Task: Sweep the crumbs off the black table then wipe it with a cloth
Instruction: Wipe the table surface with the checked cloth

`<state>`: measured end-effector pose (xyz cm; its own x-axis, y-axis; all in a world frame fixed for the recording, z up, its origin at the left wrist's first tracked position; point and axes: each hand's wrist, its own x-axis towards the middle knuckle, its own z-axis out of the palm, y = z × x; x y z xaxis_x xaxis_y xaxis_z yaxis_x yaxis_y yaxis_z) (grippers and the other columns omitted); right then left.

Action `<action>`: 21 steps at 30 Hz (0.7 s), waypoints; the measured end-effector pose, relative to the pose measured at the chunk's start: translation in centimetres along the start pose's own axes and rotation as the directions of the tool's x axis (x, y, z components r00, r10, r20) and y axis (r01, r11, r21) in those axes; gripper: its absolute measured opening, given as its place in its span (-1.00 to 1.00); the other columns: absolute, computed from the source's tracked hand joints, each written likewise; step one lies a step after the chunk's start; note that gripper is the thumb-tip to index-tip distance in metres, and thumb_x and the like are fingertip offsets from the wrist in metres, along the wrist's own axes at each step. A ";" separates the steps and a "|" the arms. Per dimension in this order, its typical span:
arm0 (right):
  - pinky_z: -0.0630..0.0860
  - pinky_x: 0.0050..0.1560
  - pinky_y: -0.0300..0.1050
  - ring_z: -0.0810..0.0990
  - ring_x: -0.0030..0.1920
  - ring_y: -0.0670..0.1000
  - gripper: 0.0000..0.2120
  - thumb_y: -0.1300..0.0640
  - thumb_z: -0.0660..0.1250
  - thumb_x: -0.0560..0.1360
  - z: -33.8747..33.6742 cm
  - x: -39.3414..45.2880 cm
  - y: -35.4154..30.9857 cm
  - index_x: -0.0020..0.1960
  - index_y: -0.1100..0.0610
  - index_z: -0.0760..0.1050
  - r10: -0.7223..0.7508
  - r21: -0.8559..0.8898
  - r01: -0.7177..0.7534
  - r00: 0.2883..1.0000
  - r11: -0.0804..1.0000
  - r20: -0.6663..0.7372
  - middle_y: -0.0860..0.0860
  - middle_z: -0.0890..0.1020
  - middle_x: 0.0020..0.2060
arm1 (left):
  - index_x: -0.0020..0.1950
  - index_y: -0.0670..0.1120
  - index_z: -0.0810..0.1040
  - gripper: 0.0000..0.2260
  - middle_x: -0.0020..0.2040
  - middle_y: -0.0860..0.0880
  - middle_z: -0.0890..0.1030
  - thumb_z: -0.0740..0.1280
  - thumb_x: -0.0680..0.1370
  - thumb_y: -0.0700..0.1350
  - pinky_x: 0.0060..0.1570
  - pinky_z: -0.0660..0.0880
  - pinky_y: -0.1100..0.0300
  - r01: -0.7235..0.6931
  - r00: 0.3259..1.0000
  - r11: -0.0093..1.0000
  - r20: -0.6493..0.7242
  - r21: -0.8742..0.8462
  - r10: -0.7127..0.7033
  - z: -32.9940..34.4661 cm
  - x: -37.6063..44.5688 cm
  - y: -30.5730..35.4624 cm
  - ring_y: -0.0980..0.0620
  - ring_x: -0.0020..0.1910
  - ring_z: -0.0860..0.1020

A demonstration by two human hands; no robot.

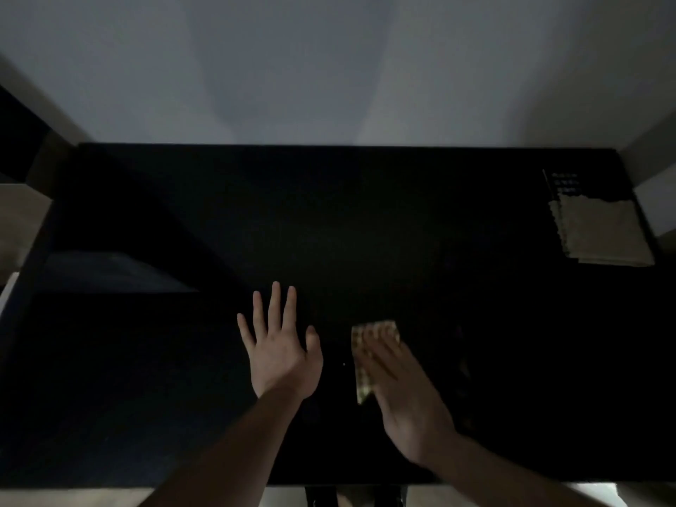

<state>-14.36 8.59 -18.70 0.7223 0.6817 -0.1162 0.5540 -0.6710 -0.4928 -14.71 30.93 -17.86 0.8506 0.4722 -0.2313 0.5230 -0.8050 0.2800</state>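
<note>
text: none legible | black table [402,228] far-right white marks: too blurred

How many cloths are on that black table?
2. A small checked cloth lies near the front, under the fingers of the right hand. A folded beige cloth sits at the table's far right corner. The dim light may hide others.

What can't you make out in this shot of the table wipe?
Head view:
- Crumbs: the black table is too dark to show any; one pale speck is too small to identify.
- Right hand is motion-blurred and covers most of the checked cloth.
- White print behind the folded beige cloth is too small to read.
</note>
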 end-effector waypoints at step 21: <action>0.16 0.60 -0.11 0.25 0.59 -0.03 -0.45 0.31 0.16 0.64 -14.2 9.7 11.6 0.59 -0.02 0.31 0.490 0.224 -0.436 0.773 0.872 -0.402 -0.04 0.32 0.59 | 0.67 0.12 -0.04 -0.33 0.68 0.11 -0.15 0.09 0.60 0.20 0.61 -0.22 -0.20 0.006 1.000 1.000 -0.004 0.020 -0.005 0.3 0.0 -0.1 -0.02 0.66 -0.26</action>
<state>5.00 3.30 -13.26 0.9966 0.0806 0.0156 0.0750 -0.8166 -0.5724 -14.73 30.91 -18.15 0.8480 0.4781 -0.2288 0.5266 -0.8094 0.2601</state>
